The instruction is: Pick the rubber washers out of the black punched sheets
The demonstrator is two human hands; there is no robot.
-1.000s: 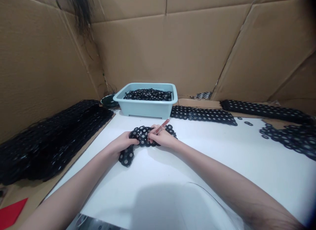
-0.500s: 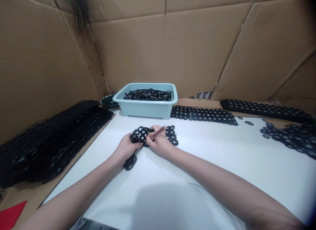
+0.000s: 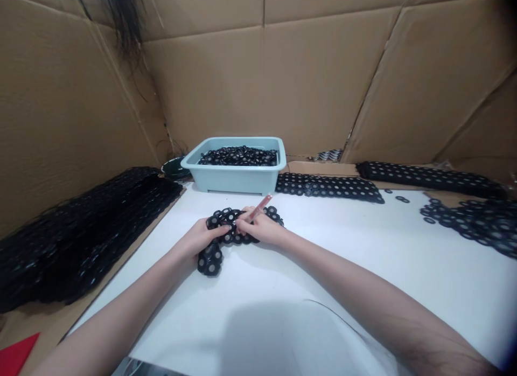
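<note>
A strip of joined black rings (image 3: 210, 259) lies bunched on the white table, its left end drooping below my fingers. My left hand (image 3: 201, 238) is closed on the strip's left part, thumb on top and pressing near the middle. Just to the right, my right hand (image 3: 259, 225) pinches a slim tool with a translucent reddish handle (image 3: 262, 206), which slants up to the right. The tool's tip is hidden among the rings and fingers. More of the strip's rings show behind and beyond my right hand.
A light blue basin (image 3: 234, 178) heaped with black rings (image 3: 242, 155) stands at the back. Joined ring strips (image 3: 331, 187) lie right of it, with loose rings (image 3: 402, 199) and a ring pile (image 3: 476, 222) farther right. Black stranded material (image 3: 81, 236) lines the left; cardboard walls (image 3: 283, 85) enclose the table.
My left thumb has moved onto the top of the strip, and the strip's hanging left end has turned to show more ring faces. The tool handle stands slightly steeper. The view has shifted slightly.
</note>
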